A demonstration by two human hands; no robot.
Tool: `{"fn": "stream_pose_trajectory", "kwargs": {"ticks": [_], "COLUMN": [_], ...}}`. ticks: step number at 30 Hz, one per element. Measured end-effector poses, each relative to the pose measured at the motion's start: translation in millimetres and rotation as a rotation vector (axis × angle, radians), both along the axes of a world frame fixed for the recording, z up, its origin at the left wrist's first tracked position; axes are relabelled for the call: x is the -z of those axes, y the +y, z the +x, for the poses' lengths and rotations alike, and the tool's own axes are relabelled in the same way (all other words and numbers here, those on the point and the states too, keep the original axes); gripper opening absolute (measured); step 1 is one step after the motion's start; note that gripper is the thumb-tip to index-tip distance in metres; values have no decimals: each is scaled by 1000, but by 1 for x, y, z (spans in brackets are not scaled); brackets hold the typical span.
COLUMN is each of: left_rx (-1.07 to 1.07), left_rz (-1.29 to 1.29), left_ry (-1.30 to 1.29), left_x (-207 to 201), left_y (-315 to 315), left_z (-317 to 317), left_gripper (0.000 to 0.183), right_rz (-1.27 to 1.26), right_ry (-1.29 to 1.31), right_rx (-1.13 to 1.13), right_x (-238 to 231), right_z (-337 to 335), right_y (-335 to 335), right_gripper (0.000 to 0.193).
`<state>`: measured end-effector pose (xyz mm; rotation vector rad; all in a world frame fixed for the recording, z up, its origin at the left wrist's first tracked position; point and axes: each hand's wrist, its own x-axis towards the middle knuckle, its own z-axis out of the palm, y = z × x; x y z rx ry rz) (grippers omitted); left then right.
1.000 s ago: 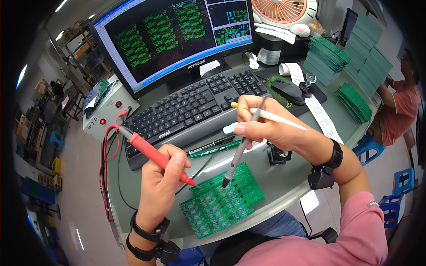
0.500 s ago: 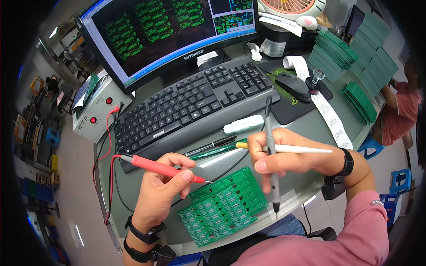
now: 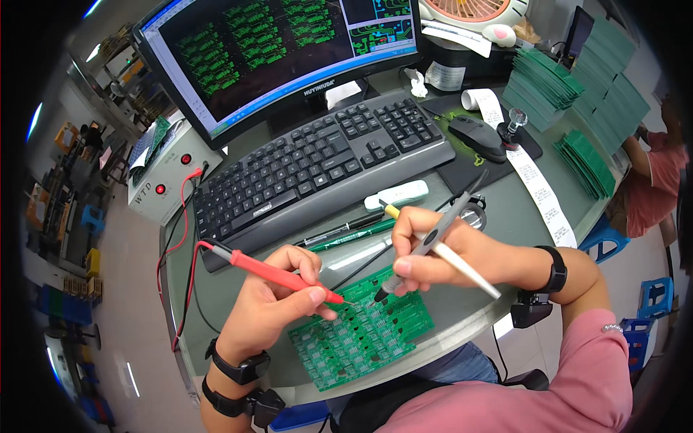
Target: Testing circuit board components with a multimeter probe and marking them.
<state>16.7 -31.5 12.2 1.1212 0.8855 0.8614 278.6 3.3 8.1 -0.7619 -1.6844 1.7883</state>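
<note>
My left hand is closed around a red test probe, whose metal tip is at the upper part of a green circuit board panel. A red cable runs from that probe's back end. My right hand grips a grey test probe, its black tip pointing down at the board's upper middle. Between the same fingers sits a slim white stick with a yellow end. The board lies flat on the desk. Whether the tips actually touch it I cannot tell.
Behind the board are pens, a white capped marker-like item, a keyboard and a monitor. A power box stands left. Rightward are a mouse, paper strip, stamp and stacked green boards.
My right hand has tilted the grey probe and brought its tip left and up, from beside the board's right edge to over the board. The red probe's tip has shifted slightly right and down.
</note>
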Motion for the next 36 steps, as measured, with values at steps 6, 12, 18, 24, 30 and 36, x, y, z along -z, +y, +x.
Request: {"fn": "stream_pose_trajectory", "kwargs": {"ticks": [6, 12, 18, 24, 30, 36], "left_rx": [101, 143, 143, 154, 172, 162], "left_rz": [121, 146, 65, 72, 107, 100], "left_ry": [105, 146, 78, 85, 113, 133], "left_x": [14, 17, 16, 14, 16, 16], "left_y": [2, 5, 5, 5, 6, 5], "left_z": [-2, -4, -2, -1, -3, -2], "left_gripper": [18, 20, 19, 18, 17, 16], "right_rz": [214, 150, 156, 379, 248, 280], "right_ry": [-80, -98, -113, -135, -150, -157], "right_rx": [77, 118, 119, 143, 118, 104], "right_x": [17, 15, 15, 22, 14, 19], "right_z": [-2, -2, -3, -2, -2, -1], "right_y": [0, 2, 2, 5, 3, 5], "right_gripper": [26, 22, 23, 27, 24, 25]}}
